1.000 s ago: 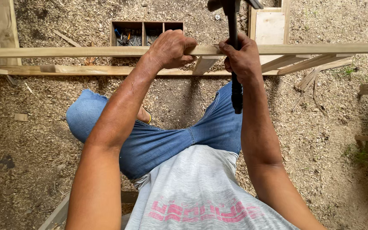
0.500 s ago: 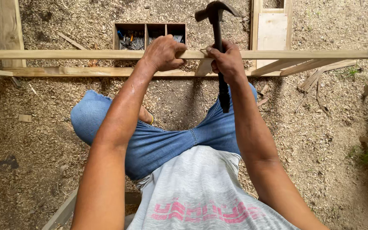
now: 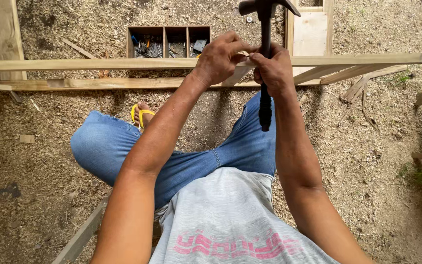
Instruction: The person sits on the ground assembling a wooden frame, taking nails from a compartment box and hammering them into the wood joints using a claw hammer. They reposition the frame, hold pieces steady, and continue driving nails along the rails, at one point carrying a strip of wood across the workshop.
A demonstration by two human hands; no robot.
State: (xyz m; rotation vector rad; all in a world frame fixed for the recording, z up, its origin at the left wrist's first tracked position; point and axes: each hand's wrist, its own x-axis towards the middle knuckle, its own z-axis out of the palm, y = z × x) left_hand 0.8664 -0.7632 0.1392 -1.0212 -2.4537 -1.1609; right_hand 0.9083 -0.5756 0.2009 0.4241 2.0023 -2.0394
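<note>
My right hand [image 3: 273, 70] grips the black handle of a claw hammer [image 3: 265, 29], held upright with its head above a long pale wooden slat [image 3: 98, 63] that runs across the view. My left hand [image 3: 219, 57] rests on that slat just left of the hammer, its fingertips pinched together against my right hand's fingers. Whether a nail sits between the fingertips is too small to tell. A second slat [image 3: 89, 84] lies parallel just below the first.
A wooden box with three compartments [image 3: 168, 42] holding nails and small hardware sits beyond the slats. A pale wooden frame panel [image 3: 310, 30] stands to its right. Loose wood offcuts [image 3: 357, 88] lie right. Sawdust covers the ground. My knee in jeans and a yellow sandal [image 3: 141, 115] lie below.
The hammer has risen and now stands straighter. My left fingers have shifted right along the slat and now meet my right hand.
</note>
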